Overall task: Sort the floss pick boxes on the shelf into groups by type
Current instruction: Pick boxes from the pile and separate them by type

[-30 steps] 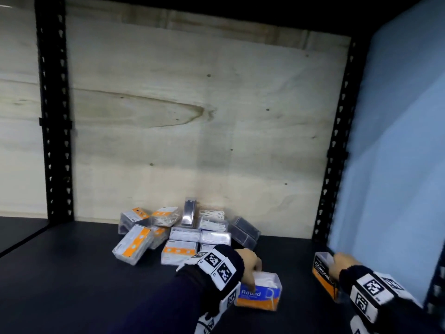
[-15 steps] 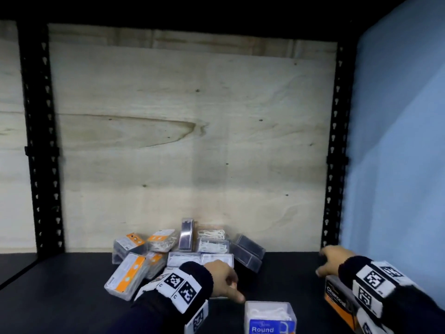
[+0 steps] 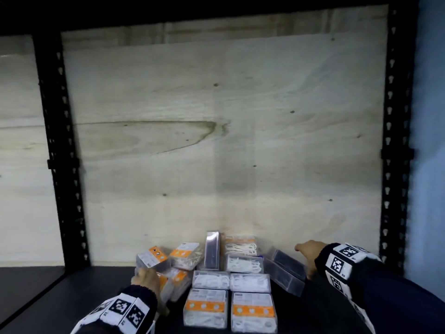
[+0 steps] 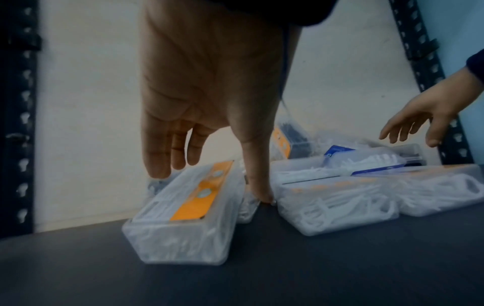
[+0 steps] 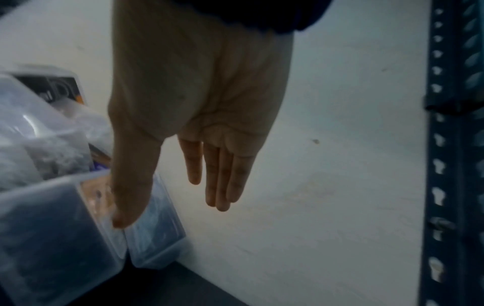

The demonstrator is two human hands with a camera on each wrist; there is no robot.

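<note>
Both hands have left the "Round" and "Charcoal" boxes and reached to the pile. Between them, floss pick boxes (image 3: 228, 283) lie heaped on the dark shelf (image 3: 48, 300) against a plywood back panel (image 3: 216, 141), black slotted uprights (image 3: 60, 153) outside each hand. Left hand (image 4: 207, 99), fingers straight, spans an orange-labelled box (image 4: 188, 217); right hand (image 5: 193, 107) hovers open beside dark-filled boxes (image 5: 52, 238). Label text here is unreadable.

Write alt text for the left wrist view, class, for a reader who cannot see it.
An open left hand reaches down over a clear floss pick box with an orange label on a dark shelf, its thumb down beside the box. More clear boxes of white picks lie to the right, where the open right hand reaches in.
</note>
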